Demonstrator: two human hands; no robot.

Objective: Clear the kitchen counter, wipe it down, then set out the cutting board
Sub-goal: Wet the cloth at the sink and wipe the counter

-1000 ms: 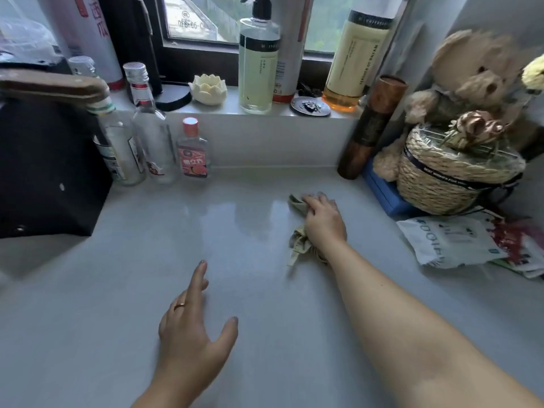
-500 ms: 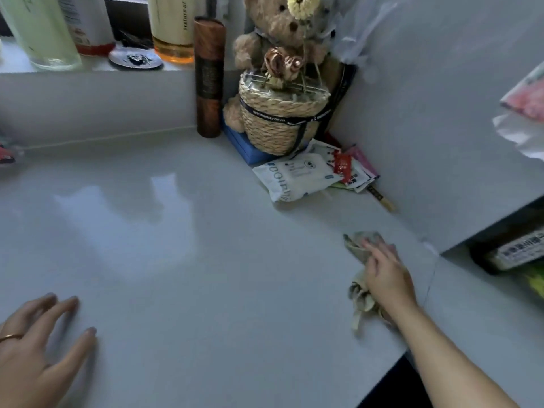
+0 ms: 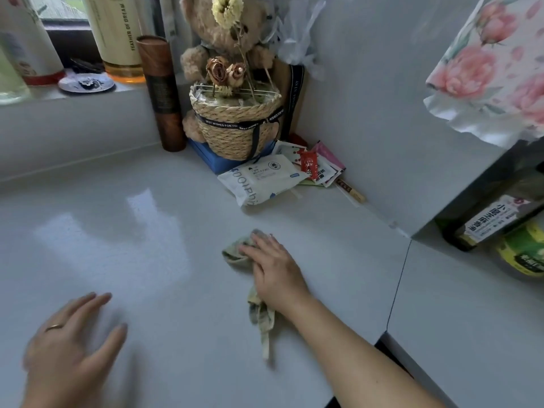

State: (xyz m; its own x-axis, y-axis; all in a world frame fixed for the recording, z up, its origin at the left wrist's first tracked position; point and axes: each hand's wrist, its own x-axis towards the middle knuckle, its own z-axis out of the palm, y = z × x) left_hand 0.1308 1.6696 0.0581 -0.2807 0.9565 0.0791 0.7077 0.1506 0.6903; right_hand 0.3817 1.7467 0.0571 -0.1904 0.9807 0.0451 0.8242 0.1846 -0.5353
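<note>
Mid-wipe: R hand (image 3: pixel 275 273) lies flat, pressing a greenish rag (image 3: pixel 235 251) on the grey counter (image 3: pixel 147 231) near the wet-wipes pack (image 3: pixel 259 179). L hand (image 3: pixel 70 346) open, empty. Next, likely: wipe remaining corner; cutting board not visible.

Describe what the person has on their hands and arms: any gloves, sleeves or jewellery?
No gloves and no sleeves in view: both hands and the right forearm are bare. The left hand wears a thin gold-coloured ring on one finger. The right hand shows no ring or watch. Fingernails look short and unpainted.
</note>
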